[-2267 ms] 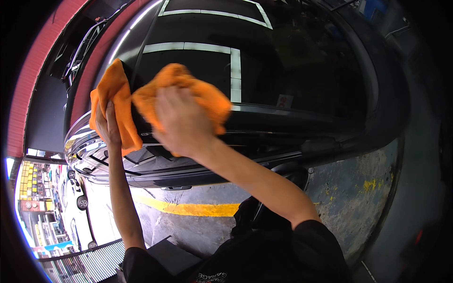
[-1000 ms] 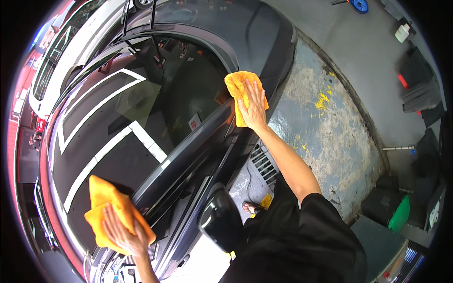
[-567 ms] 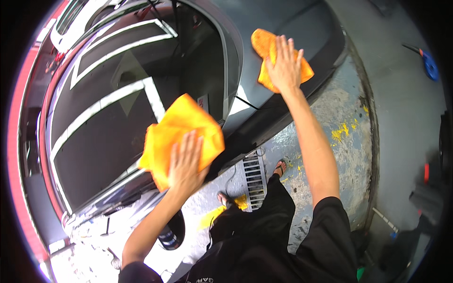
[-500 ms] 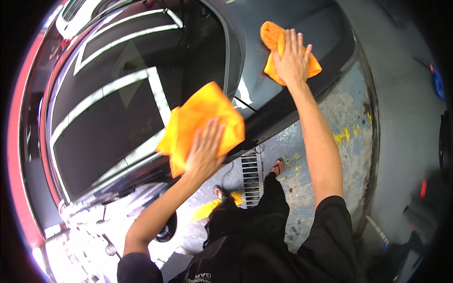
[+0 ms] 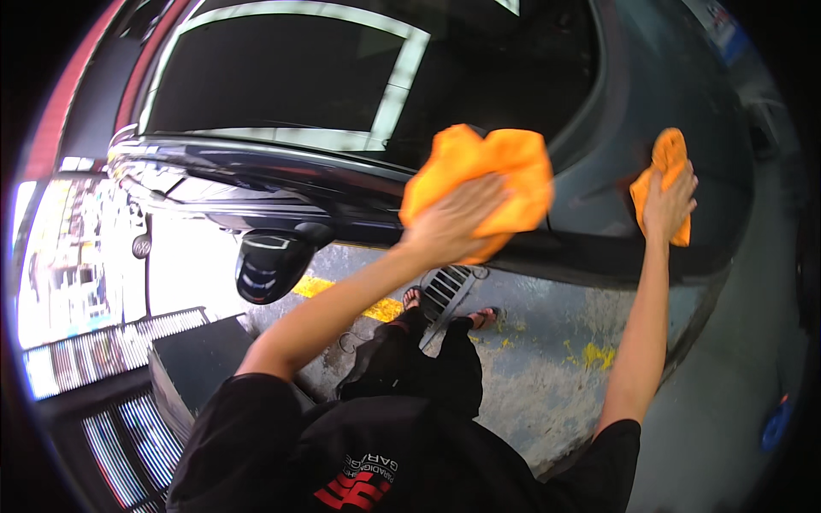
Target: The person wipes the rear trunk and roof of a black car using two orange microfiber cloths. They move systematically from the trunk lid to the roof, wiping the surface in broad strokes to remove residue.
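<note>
My left hand [image 5: 462,214] lies flat on an orange cloth [image 5: 522,171], fingers stretched across it. This cloth spreads over the lower corner of a car's large dark window [image 5: 291,77] and the body edge beside it. Further right, my right hand [image 5: 671,201] rests on a second orange cloth [image 5: 671,145], which is narrower and bunched. That cloth lies against the grey body panel [image 5: 693,94] near its outer end. The right fingers are laid over the cloth, their tips partly hard to make out.
A black side mirror [image 5: 274,265] juts out at left. Below the car, a metal floor grate [image 5: 445,295] lies beside my feet. A dark box [image 5: 205,363] stands at lower left. Yellow marks [image 5: 599,355] show on the worn floor. A blue object [image 5: 776,423] sits far right.
My view has turned and shifted along the car, bringing the mirror and dark box into sight. Both hands, with their cloths, now appear further right and lower in the picture.
</note>
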Action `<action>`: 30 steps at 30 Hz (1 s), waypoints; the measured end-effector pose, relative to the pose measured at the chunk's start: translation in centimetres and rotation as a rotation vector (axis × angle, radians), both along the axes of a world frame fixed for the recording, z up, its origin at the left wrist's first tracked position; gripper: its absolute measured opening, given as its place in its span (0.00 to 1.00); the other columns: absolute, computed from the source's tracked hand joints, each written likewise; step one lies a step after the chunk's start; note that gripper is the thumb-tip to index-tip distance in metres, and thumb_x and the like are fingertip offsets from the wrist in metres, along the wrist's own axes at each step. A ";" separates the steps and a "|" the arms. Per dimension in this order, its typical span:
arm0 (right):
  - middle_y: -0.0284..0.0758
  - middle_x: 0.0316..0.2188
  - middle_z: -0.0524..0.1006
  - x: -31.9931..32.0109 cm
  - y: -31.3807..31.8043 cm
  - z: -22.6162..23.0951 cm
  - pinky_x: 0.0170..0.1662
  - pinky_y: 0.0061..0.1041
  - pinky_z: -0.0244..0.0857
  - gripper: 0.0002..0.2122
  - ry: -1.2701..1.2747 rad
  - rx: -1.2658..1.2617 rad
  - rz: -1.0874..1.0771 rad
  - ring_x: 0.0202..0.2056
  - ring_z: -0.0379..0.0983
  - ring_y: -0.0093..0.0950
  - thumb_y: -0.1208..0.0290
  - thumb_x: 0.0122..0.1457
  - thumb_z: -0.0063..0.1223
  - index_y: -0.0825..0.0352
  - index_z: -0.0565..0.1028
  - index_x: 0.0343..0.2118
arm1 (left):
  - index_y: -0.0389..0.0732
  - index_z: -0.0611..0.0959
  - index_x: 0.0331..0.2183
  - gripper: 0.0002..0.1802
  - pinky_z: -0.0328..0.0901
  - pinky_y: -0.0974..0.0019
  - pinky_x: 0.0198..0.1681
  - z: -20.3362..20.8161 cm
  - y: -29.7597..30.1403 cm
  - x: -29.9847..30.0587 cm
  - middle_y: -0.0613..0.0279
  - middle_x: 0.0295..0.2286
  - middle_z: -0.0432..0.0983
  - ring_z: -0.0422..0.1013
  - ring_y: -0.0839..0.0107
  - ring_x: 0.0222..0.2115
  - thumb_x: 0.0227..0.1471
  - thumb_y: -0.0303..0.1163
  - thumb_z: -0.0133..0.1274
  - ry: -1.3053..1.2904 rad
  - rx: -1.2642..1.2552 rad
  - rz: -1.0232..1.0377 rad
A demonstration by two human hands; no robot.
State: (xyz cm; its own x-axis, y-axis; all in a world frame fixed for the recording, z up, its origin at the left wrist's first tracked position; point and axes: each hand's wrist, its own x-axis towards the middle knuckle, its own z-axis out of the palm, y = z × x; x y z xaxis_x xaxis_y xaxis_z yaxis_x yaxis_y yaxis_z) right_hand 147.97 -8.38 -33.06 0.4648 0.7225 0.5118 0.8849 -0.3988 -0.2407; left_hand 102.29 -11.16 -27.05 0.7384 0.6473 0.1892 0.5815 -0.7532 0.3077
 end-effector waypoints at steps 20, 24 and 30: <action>0.48 0.76 0.56 -11.0 -5.8 4.1 0.79 0.51 0.38 0.40 0.137 -0.097 0.100 0.78 0.48 0.44 0.69 0.60 0.58 0.70 0.56 0.75 | 0.40 0.59 0.74 0.49 0.48 0.47 0.75 1.3 -1.4 10.2 0.47 0.74 0.50 0.48 0.51 0.75 0.61 0.48 0.59 0.000 -0.113 -0.032; 0.49 0.78 0.51 -22.7 -10.9 4.7 0.78 0.58 0.30 0.42 0.409 -0.161 0.211 0.79 0.41 0.49 0.70 0.60 0.58 0.70 0.54 0.76 | 0.36 0.62 0.72 0.49 0.51 0.49 0.73 3.3 -0.1 6.0 0.46 0.74 0.53 0.51 0.50 0.74 0.59 0.50 0.59 0.142 0.011 0.017; 0.45 0.78 0.52 -24.8 -10.2 0.1 0.78 0.59 0.30 0.36 0.572 0.174 0.041 0.79 0.39 0.50 0.56 0.69 0.53 0.66 0.58 0.76 | 0.37 0.60 0.73 0.51 0.43 0.46 0.76 3.4 1.2 7.7 0.43 0.74 0.49 0.46 0.49 0.76 0.61 0.55 0.58 0.245 -0.028 -0.076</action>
State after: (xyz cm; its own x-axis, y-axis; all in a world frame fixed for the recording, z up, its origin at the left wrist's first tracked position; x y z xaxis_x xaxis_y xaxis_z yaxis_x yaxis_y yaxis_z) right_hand 123.19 -18.54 -33.00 0.6751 0.6736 0.3008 0.6093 -0.2792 -0.7422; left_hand 110.03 -9.93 -23.67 0.8069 0.5904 -0.0180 0.5829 -0.7910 0.1860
